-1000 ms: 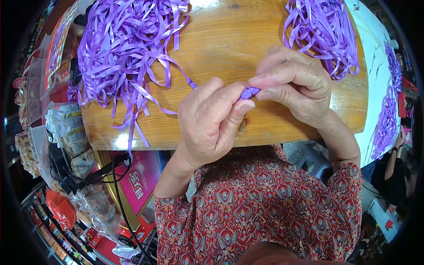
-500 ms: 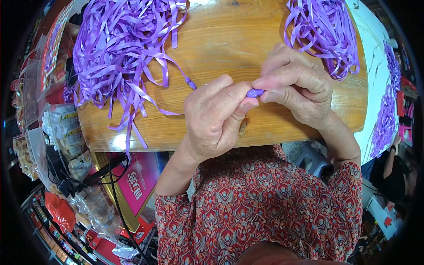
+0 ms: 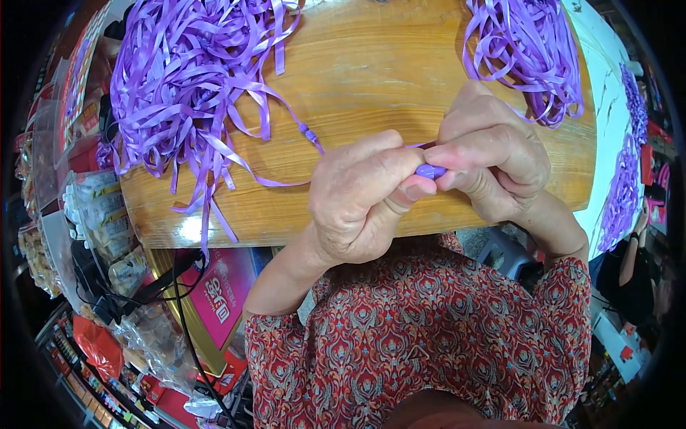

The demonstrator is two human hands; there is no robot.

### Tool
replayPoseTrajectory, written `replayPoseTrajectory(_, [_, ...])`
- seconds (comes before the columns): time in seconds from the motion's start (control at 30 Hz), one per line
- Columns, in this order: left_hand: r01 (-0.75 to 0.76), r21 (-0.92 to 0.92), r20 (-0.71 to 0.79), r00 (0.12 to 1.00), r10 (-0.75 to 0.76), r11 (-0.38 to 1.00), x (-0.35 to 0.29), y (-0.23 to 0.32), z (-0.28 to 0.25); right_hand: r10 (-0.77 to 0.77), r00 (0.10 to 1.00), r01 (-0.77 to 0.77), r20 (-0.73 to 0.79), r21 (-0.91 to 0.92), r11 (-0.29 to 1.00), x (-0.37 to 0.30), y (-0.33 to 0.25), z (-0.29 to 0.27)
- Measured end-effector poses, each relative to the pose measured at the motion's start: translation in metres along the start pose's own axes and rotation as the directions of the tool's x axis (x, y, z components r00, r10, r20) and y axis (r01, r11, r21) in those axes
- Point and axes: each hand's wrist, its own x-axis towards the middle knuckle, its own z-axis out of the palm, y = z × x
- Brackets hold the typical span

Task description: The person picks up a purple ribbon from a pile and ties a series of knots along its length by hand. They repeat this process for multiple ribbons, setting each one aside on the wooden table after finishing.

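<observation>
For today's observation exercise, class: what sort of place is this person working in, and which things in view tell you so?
Probably a small shop or market stall used as a craft workspace. Heaps of purple ribbon strips lie on a wooden tabletop, packaged goods crowd shelves at the left, and both hands pinch a small purple piece.

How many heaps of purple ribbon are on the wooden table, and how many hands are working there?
Purple ribbon heaps: 2, a big heap at left and a smaller heap at right
Hands: 2, left hand and right hand
Small purple piece pinched between them: 1
Total: 5
</observation>
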Motion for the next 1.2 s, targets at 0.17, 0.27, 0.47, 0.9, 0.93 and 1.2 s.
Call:
replayPoseTrajectory(0.17, [0.048, 0.001, 0.023, 0.999, -0.048, 0.999, 0.003, 0.004, 0.0, -0.028, 0.999, 0.028, -0.043, 0.006, 1.0, -0.002, 0.002, 0.005])
replayPoseTrajectory(0.27, [0.055, 0.007, 0.013, 0.998, -0.055, 0.998, 0.005, 0.003, 0.0, 0.018, 0.998, -0.016, -0.054, 0.034, 0.999, -0.005, 0.006, 0.006])
replayPoseTrajectory(0.47, [0.119, -0.092, 0.006, 0.993, -0.119, 0.989, 0.0, -0.005, 0.001, 0.067, 0.996, -0.065, -0.06, 0.041, 0.997, -0.006, 0.009, 0.005])
replayPoseTrajectory(0.9, [0.275, -0.29, -0.041, 0.954, -0.298, 0.917, -0.008, -0.008, 0.01, 0.127, 0.989, -0.123, 0.077, -0.057, 0.991, 0.004, 0.005, -0.016])
replayPoseTrajectory(0.93, [0.276, -0.288, -0.04, 0.953, -0.3, 0.917, -0.008, -0.009, 0.009, 0.159, 0.985, -0.155, 0.073, -0.061, 0.986, 0.004, 0.003, -0.016])
replayPoseTrajectory(1.2, [0.285, -0.288, -0.035, 0.951, -0.308, 0.914, -0.006, -0.004, 0.009, -0.094, 0.993, 0.111, 0.074, -0.266, 0.958, 0.002, 0.01, -0.015])
